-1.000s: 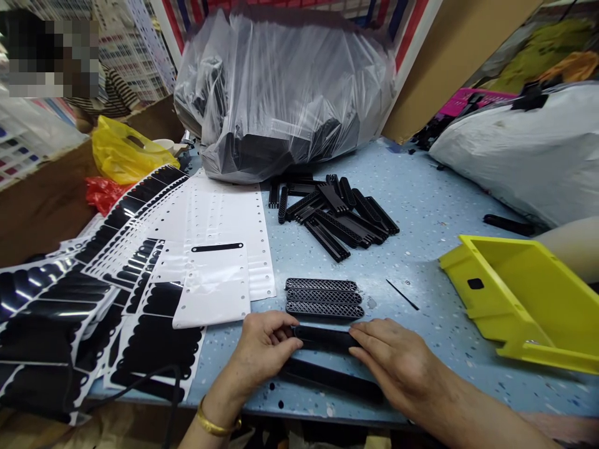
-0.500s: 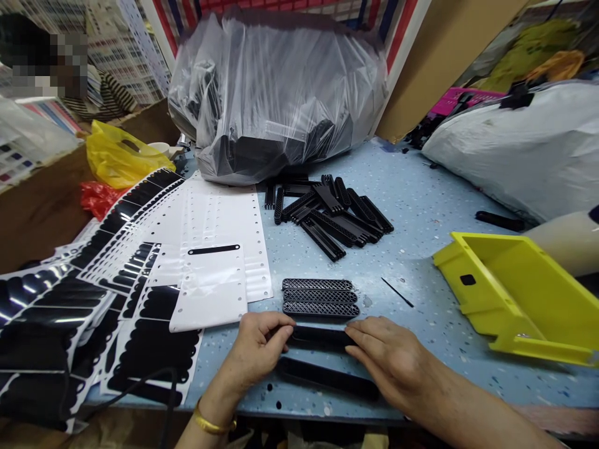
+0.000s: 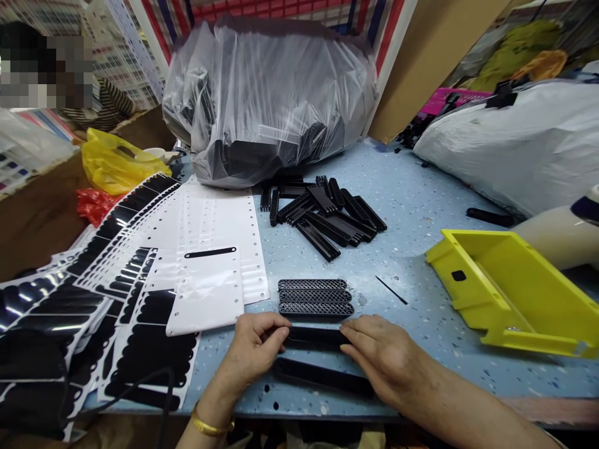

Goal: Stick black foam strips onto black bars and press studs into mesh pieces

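Observation:
My left hand (image 3: 255,350) and my right hand (image 3: 381,357) grip the two ends of a smooth black plastic strip (image 3: 314,337) lying flat on the blue table (image 3: 421,206), fingers curled over it. Just beyond the strip, three ribbed black strips (image 3: 312,295) lie side by side. A longer black strip (image 3: 322,376) lies on the table under my hands, near the front edge. A gold bangle (image 3: 208,426) is on my left wrist.
A loose pile of black strips (image 3: 327,215) lies mid-table before a big clear bag of parts (image 3: 269,100). White sticker sheets (image 3: 210,262) and black sticker sheets (image 3: 70,312) cover the left. A yellow bin (image 3: 519,293) lies tipped at right, a white sack (image 3: 510,149) behind it. A person sits far left.
Both hands stay on the black strip, with only slight finger shifts. The view has drifted a little, so everything sits slightly lower and further left.

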`<state>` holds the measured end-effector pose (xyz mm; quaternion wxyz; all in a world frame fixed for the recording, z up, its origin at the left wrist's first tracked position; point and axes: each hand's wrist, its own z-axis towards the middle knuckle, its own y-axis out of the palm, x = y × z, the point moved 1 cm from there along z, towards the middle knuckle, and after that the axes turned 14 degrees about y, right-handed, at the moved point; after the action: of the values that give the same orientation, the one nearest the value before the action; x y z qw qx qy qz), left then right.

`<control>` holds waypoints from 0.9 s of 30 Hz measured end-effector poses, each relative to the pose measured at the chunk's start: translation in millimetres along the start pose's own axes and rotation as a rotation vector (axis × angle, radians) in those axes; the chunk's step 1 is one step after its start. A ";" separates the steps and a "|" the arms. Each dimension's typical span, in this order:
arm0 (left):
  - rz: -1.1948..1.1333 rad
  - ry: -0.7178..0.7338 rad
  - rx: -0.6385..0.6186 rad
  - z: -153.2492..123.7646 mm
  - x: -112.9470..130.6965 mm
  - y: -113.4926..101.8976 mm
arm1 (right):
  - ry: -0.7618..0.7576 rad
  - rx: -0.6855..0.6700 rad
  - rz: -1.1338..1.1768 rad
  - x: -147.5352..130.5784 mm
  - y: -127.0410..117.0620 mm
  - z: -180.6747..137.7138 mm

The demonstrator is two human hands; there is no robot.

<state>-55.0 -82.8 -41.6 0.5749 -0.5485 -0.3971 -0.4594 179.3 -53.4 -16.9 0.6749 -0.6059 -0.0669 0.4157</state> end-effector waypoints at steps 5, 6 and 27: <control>-0.032 -0.022 -0.005 1.9 1.3 -0.7 | -0.005 -0.013 -0.012 1.8 0.8 -1.4; -0.038 -0.028 -0.009 2.6 2.3 -0.8 | -0.006 -0.015 -0.013 1.8 0.6 -1.4; -0.030 -0.033 0.031 2.8 5.6 4.4 | 0.014 -0.024 0.047 4.8 -1.4 3.4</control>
<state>-49.1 -80.7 -37.2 0.5699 -0.5410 -0.4216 -0.4526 181.1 -47.6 -16.8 0.6583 -0.6182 -0.0528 0.4262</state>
